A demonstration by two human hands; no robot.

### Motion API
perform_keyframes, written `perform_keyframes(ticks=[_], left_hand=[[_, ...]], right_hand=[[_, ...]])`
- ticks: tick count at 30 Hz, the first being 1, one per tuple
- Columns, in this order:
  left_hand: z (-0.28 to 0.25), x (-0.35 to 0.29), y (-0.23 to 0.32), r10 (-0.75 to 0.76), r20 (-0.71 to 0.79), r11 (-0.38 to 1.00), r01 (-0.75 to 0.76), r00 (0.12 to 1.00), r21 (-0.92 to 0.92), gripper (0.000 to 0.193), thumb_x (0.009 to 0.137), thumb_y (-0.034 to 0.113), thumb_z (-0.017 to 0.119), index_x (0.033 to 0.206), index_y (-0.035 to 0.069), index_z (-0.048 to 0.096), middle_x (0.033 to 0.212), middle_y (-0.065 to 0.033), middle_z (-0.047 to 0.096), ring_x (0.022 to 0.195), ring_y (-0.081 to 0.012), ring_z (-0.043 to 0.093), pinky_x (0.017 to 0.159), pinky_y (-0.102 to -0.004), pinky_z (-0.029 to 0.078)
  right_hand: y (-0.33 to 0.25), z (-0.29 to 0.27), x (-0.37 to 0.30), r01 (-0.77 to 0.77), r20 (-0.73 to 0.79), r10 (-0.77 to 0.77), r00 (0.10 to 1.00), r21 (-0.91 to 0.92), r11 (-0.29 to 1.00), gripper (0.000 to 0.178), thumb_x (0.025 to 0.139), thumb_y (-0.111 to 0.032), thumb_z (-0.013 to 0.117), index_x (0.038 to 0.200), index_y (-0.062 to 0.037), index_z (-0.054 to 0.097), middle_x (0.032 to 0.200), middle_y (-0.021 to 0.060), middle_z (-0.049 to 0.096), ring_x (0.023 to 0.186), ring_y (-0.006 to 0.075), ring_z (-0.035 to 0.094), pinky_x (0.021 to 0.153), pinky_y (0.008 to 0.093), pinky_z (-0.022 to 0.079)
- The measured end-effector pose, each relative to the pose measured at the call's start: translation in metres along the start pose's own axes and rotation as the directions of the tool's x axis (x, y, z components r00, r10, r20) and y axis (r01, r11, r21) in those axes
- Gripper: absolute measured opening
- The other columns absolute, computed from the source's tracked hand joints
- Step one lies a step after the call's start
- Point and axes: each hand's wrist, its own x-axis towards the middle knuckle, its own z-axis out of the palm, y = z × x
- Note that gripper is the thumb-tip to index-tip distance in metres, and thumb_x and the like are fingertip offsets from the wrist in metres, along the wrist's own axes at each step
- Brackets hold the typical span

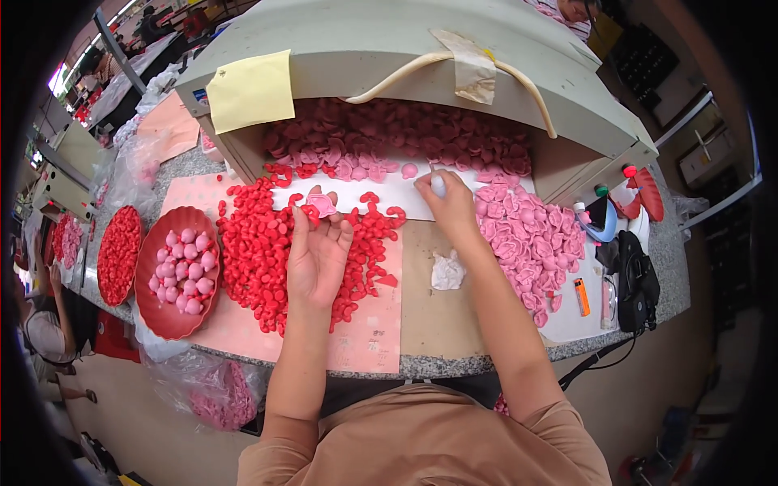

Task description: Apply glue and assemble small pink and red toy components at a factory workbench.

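Observation:
My left hand [320,255] is turned palm up over a heap of red curved pieces [259,251]. Its fingertips hold a pink petal-shaped piece [322,204], and a small red piece [310,214] shows beside it at the thumb. To the right, over the white sheet [377,197], my right hand [450,206] has its fingers closed around a small white rounded object [438,185]; its exact kind is hard to make out. A pink ball-shaped piece [409,171] lies just left of those fingers. A pile of pink ruffled pieces [527,235] spreads right of my right forearm.
A grey box-like hood [389,73] covers more pink pieces at the back. At left stand a red scalloped bowl [182,320] of pink balls and a red-filled tray [121,255]. Crumpled tissue [447,270], an orange lighter [582,297] and a black bag [639,279] lie rightward.

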Motion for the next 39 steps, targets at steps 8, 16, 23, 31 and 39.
perform_keyframes(ticks=[8,16,23,31,39], left_hand=[[0.000,-0.001,0.007,0.000,-0.010,0.998,0.000,1.000,-0.055,0.046,0.096,0.031,0.047,0.134,0.006,0.036,0.118,-0.0105,0.049,0.092,-0.0160,0.050,0.086,-0.0325,0.045],[-0.001,-0.002,0.001,-0.015,0.006,1.000,0.015,1.000,0.010,0.043,0.096,0.032,0.046,0.131,0.007,0.039,0.118,-0.0107,0.051,0.089,-0.0149,0.051,0.083,-0.0319,0.046],[-0.006,-0.001,0.001,-0.022,-0.009,0.999,0.022,1.000,0.033,0.039,0.095,0.034,0.048,0.122,0.006,0.047,0.113,-0.0100,0.053,0.087,-0.0142,0.053,0.081,-0.0315,0.047],[-0.003,-0.001,-0.006,-0.070,-0.017,0.997,0.071,0.997,0.044,0.039,0.095,0.033,0.049,0.123,0.005,0.046,0.109,-0.0086,0.056,0.088,-0.0139,0.053,0.082,-0.0297,0.047],[-0.006,-0.002,-0.012,-0.104,-0.106,0.991,0.112,0.989,0.071,0.037,0.094,0.025,0.052,0.124,0.003,0.046,0.110,-0.0085,0.057,0.091,-0.0146,0.056,0.086,-0.0305,0.049]], right_hand=[[0.004,-0.079,0.014,-0.177,0.194,0.179,0.964,-0.031,0.984,0.023,0.079,-0.020,0.069,0.093,-0.0014,0.064,0.083,0.0111,0.065,0.076,0.0187,0.061,0.071,0.0310,0.047],[0.011,-0.097,-0.020,0.164,0.356,-0.020,0.934,-0.379,0.911,0.028,0.078,-0.018,0.068,0.097,0.0014,0.064,0.098,0.0175,0.061,0.094,0.0290,0.060,0.082,0.0347,0.045],[-0.025,-0.086,-0.035,0.003,0.449,0.028,0.893,-0.068,0.998,0.028,0.077,-0.019,0.069,0.095,0.0009,0.063,0.092,0.0155,0.063,0.089,0.0284,0.060,0.080,0.0342,0.046],[-0.044,-0.062,-0.049,-0.263,0.449,0.307,0.839,-0.159,0.952,0.027,0.080,-0.023,0.068,0.094,-0.0011,0.064,0.085,0.0162,0.064,0.078,0.0206,0.064,0.071,0.0309,0.049],[-0.030,-0.051,-0.059,0.208,0.665,-0.140,0.733,-0.023,0.978,0.027,0.081,-0.025,0.068,0.097,-0.0039,0.065,0.091,0.0092,0.063,0.091,0.0238,0.060,0.080,0.0342,0.047]])
